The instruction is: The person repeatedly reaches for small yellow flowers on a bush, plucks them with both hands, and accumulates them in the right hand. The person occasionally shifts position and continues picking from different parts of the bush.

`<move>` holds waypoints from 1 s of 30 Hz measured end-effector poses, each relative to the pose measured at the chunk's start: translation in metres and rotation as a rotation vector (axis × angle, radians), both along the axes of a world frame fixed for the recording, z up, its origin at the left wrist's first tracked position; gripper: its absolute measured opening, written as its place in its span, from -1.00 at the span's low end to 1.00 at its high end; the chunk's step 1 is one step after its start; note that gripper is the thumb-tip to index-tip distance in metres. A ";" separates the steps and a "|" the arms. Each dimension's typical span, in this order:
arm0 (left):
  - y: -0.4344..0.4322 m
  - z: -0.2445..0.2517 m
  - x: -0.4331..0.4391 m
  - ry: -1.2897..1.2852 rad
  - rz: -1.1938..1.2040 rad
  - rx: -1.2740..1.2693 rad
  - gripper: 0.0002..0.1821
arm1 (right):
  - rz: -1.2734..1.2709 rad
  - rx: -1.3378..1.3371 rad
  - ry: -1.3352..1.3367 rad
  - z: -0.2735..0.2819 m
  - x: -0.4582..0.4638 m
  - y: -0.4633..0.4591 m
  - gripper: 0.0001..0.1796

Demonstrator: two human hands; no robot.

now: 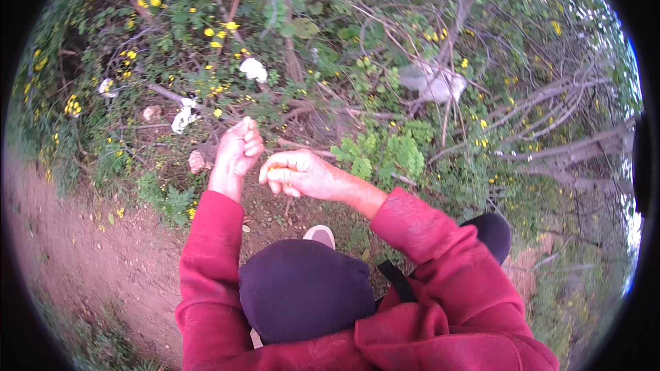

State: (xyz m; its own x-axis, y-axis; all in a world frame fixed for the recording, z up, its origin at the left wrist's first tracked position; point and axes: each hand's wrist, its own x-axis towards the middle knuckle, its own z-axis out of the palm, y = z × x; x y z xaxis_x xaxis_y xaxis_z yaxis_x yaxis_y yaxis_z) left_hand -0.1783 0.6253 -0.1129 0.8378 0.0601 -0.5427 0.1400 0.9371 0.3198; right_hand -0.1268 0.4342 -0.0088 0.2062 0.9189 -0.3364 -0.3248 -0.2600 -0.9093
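My left hand [240, 147] is raised with its fingers curled and the fingertips drawn together; nothing shows in it, though its palm side is partly hidden. Just right of it and slightly lower, my right hand [294, 172] is half closed. Small yellow-orange flower pieces [282, 169] show between its curled fingers. The two hands are close together but apart. Beyond them grow leafy bushes with many small yellow flowers [231, 26]; a single yellow bloom [217, 113] lies near my left hand's fingertips.
Thin branches [402, 36] tangle above and to the right, with a whitish plastic bag [438, 85] among them. White scraps [184, 116] and a pale crumpled piece [253, 69] lie in the plants. Stones [197, 161] are beside my left wrist. A dirt path [103, 257] runs at the left.
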 end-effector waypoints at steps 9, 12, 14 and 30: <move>-0.014 -0.023 0.019 0.216 0.068 0.701 -0.73 | -0.338 -0.489 -0.039 0.186 0.044 -0.246 -0.79; -0.019 -0.037 0.024 0.167 0.056 0.790 -0.73 | -0.940 -0.352 -0.104 0.242 0.025 -0.326 -0.78; -0.015 -0.046 0.023 0.233 0.028 0.827 -0.72 | -1.219 -0.324 -0.173 0.267 0.007 -0.373 -0.78; -0.024 -0.085 0.045 0.160 -0.290 1.603 -0.73 | -2.348 -0.569 -0.330 0.269 -0.213 -0.702 -0.81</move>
State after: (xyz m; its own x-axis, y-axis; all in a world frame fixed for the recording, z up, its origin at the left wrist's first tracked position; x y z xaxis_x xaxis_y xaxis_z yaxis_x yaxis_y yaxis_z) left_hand -0.1331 0.6018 -0.1977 0.8653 0.4744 -0.1615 0.3672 -0.3808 0.8487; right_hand -0.3398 -0.2677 0.2606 0.3823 -0.9160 -0.1214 -0.2404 0.0282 -0.9703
